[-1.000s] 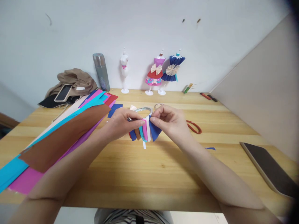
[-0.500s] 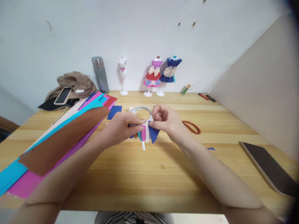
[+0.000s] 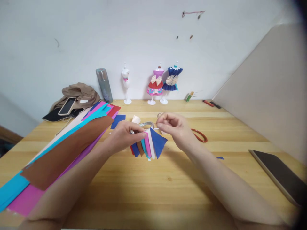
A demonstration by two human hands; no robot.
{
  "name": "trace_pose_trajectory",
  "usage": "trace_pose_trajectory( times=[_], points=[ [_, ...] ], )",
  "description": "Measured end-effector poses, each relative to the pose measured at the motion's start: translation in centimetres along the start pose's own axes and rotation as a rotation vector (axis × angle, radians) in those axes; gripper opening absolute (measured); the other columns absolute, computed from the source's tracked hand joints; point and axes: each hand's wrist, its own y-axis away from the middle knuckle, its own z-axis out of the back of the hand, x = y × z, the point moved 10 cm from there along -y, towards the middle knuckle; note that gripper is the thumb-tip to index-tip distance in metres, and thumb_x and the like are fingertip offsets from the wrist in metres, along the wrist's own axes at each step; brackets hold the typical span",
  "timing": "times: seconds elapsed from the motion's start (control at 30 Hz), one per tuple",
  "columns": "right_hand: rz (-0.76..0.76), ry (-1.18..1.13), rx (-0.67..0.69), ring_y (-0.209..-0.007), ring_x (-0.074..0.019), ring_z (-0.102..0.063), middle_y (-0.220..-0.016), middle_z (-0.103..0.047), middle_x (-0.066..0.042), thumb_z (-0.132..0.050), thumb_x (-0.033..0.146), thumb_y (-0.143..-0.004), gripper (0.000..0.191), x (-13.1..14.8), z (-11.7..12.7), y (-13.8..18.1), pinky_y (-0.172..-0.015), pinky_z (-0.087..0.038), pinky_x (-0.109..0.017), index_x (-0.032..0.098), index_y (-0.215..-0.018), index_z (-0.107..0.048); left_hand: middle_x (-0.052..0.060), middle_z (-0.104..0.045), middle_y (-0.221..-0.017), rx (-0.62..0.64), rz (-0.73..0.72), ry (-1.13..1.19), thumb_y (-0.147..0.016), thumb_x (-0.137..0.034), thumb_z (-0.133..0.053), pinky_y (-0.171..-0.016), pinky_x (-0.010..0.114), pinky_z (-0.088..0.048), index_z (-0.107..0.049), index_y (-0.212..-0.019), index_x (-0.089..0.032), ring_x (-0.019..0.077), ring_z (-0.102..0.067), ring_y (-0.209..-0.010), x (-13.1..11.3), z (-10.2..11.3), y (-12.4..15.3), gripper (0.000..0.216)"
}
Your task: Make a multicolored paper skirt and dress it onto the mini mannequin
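Note:
A fan of coloured paper pieces (image 3: 148,145), with red, blue, brown, teal, pink and white ones side by side, hangs from the pinched thumb and fingers of my left hand (image 3: 128,132). The blue piece (image 3: 158,143) spreads widest, at the fan's right end. My right hand (image 3: 173,127) is closed in a pinch just right of the fan, at the end of a thin white strip that runs to the fan's top. Behind the fan shows part of a tape roll (image 3: 149,124); whether it touches the table is hidden.
Long coloured paper sheets (image 3: 69,150) cover the left side, near a flask (image 3: 104,86) and a phone (image 3: 67,106). Dress forms (image 3: 155,83) stand along the wall. An orange-red handle (image 3: 200,135) and a dark tablet-like slab (image 3: 275,174) lie at right.
My right hand has come off the blue piece, which now fans out fully. The tape roll shows lower and more hidden behind the fan. The view has tilted up slightly.

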Motion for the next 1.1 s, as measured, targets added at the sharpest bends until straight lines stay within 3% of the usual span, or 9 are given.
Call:
trace_pose_trajectory(
  times=[0.17,0.27,0.43,0.57,0.67,0.8,0.9,1.0,1.1],
  points=[
    [-0.033,0.128,0.094,-0.047,-0.0076,-0.026,-0.048,-0.031,0.009,-0.076,0.044,-0.069,0.029,-0.6,-1.4,0.2,-0.048,-0.018,-0.025,0.019,-0.067,-0.061,0.01,-0.072,-0.067,0.03,-0.025,-0.031,-0.085,-0.032,-0.062,-0.047,0.028,-0.057,-0.071,-0.075,-0.011,0.0222,-0.072,-0.056,0.0,-0.5,0.2,0.025],
    [-0.09,0.071,0.176,-0.048,-0.0086,-0.032,-0.049,-0.038,0.007,-0.075,0.048,-0.07,0.033,-1.5,-1.9,0.3,-0.048,-0.024,-0.026,0.019,-0.064,-0.061,0.008,-0.071,-0.067,0.056,-0.018,-0.034,-0.085,-0.032,-0.062,-0.047,0.028,-0.058,-0.072,-0.076,-0.012,0.0219,-0.072,-0.056,0.1,-0.8,0.1,0.024],
    [0.034,-0.008,0.182,-0.053,-0.0126,-0.037,-0.053,-0.038,0.004,-0.056,0.052,-0.088,0.038,-0.1,-0.3,-0.2,-0.054,-0.033,-0.03,0.02,-0.074,-0.07,0.009,-0.071,-0.072,0.097,-0.038,0.017,-0.083,-0.031,-0.066,-0.05,0.028,-0.058,-0.072,-0.076,-0.01,0.0214,-0.072,-0.058,0.1,-0.7,-0.2,0.023],
    [0.194,0.159,0.289,-0.063,-0.015,-0.051,-0.074,-0.061,-0.004,-0.056,0.057,-0.089,0.042,1.4,-0.6,-0.1,-0.061,-0.042,-0.032,0.02,-0.08,-0.073,0.011,-0.072,-0.072,0.155,0.003,0.075,-0.083,-0.035,-0.067,-0.05,0.029,-0.057,-0.072,-0.081,-0.009,0.0218,-0.071,-0.056,0.3,-1.1,0.0,0.026],
    [0.117,0.167,0.456,-0.062,-0.0153,-0.055,-0.074,-0.064,-0.004,-0.053,0.061,-0.09,0.049,-0.1,-2.0,0.2,-0.061,-0.043,-0.031,0.018,-0.079,-0.072,0.01,-0.072,-0.069,0.193,0.045,0.054,-0.084,-0.038,-0.067,-0.049,0.028,-0.054,-0.073,-0.086,-0.01,0.0206,-0.07,-0.053,0.6,-1.4,0.3,0.029],
    [0.023,0.122,0.483,-0.058,-0.0154,-0.054,-0.063,-0.059,-0.001,-0.052,0.064,-0.089,0.051,-2.3,-2.2,0.0,-0.058,-0.041,-0.031,0.018,-0.076,-0.069,0.008,-0.075,-0.081,0.101,-0.067,-0.157,-0.077,-0.036,-0.074,-0.064,0.026,-0.055,-0.078,-0.088,-0.013,0.0204,-0.072,-0.073,-0.2,-0.2,-0.1,0.026],
    [0.07,0.11,0.444,-0.061,-0.0165,-0.052,-0.064,-0.059,-0.002,-0.051,0.067,-0.088,0.054,-2.5,-1.7,-0.4,-0.061,-0.04,-0.032,0.019,-0.069,-0.065,0.006,-0.077,-0.09,0.065,-0.16,-0.213,-0.075,-0.037,-0.074,-0.077,0.027,-0.054,-0.08,-0.095,-0.017,0.0215,-0.07,-0.089,-1.1,0.4,-0.2,0.03],
    [0.122,0.11,0.36,-0.066,-0.0187,-0.053,-0.065,-0.06,-0.003,-0.048,0.069,-0.089,0.057,-2.1,-0.9,-1.1,-0.065,-0.04,-0.034,0.02,-0.065,-0.064,0.008,-0.077,-0.103,-0.059,-0.146,-0.215,-0.082,-0.042,-0.064,-0.072,0.025,-0.054,-0.078,-0.103,-0.017,0.0207,-0.069,-0.093,-1.6,1.9,-0.1,0.036],
    [0.146,0.127,0.321,-0.064,-0.02,-0.052,-0.062,-0.06,-0.004,-0.047,0.072,-0.087,0.059,-1.5,-0.4,-1.3,-0.065,-0.041,-0.036,0.022,-0.061,-0.063,0.011,-0.072,-0.118,-0.304,-0.154,-0.222,-0.085,-0.042,-0.058,-0.063,0.022,-0.052,-0.074,-0.115,-0.015,0.0172,-0.068,-0.087,-2.2,4.6,0.3,0.043]
  ],
)
